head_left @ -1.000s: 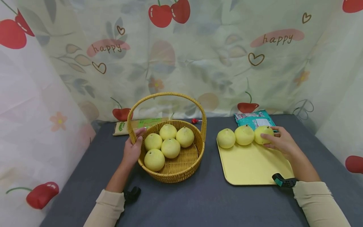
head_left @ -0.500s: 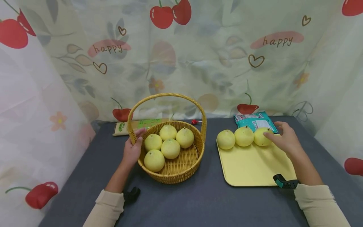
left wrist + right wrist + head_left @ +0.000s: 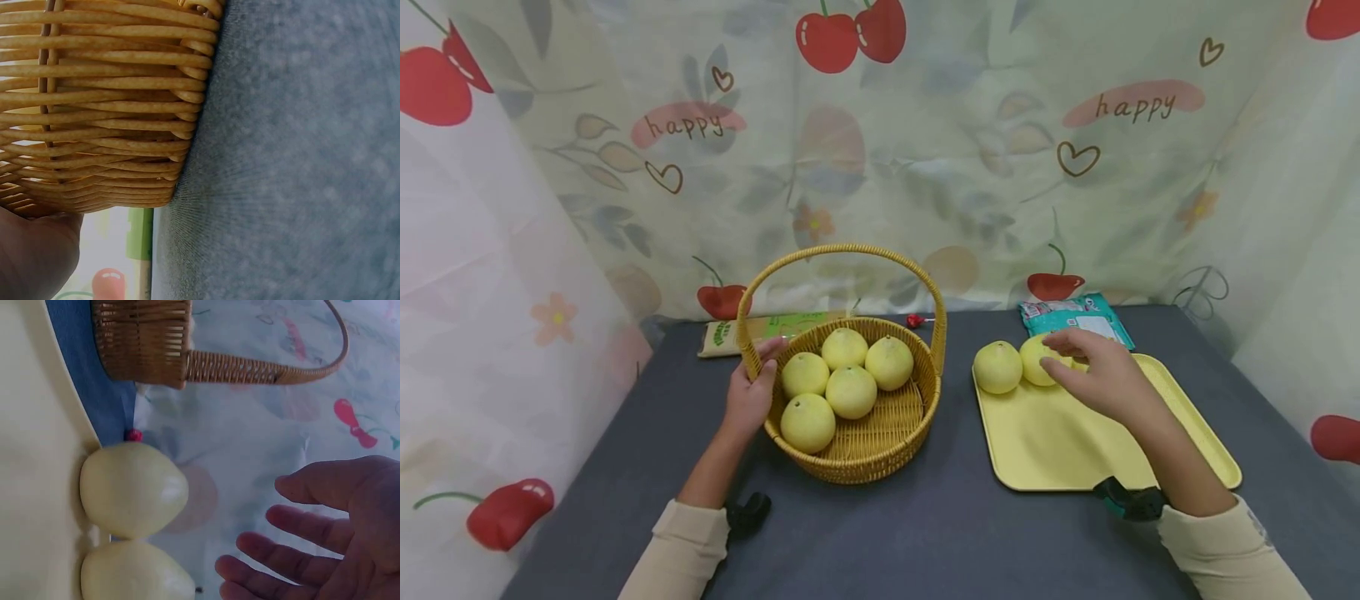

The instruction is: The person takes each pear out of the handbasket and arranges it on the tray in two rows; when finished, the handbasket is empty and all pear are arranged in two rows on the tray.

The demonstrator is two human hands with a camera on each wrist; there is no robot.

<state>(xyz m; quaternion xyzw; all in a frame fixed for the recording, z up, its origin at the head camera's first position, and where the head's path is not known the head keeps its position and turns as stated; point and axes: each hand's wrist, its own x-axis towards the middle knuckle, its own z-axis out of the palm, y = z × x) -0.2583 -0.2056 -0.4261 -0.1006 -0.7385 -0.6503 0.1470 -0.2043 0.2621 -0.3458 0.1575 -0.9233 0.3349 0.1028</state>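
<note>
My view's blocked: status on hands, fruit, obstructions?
Left hand holds round golden wicker basket. Right hand empty, over yellow rectangular tray. Round pale-yellow fruits: five in basket, others on tray. Arched wicker handle might obstruct.

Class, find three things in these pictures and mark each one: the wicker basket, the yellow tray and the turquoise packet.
wicker basket (image 3: pixel 853 472): head view, on its near outer wall.
yellow tray (image 3: pixel 1045 446): head view, on its bare surface.
turquoise packet (image 3: pixel 1069 312): head view, on its upper face.
</note>
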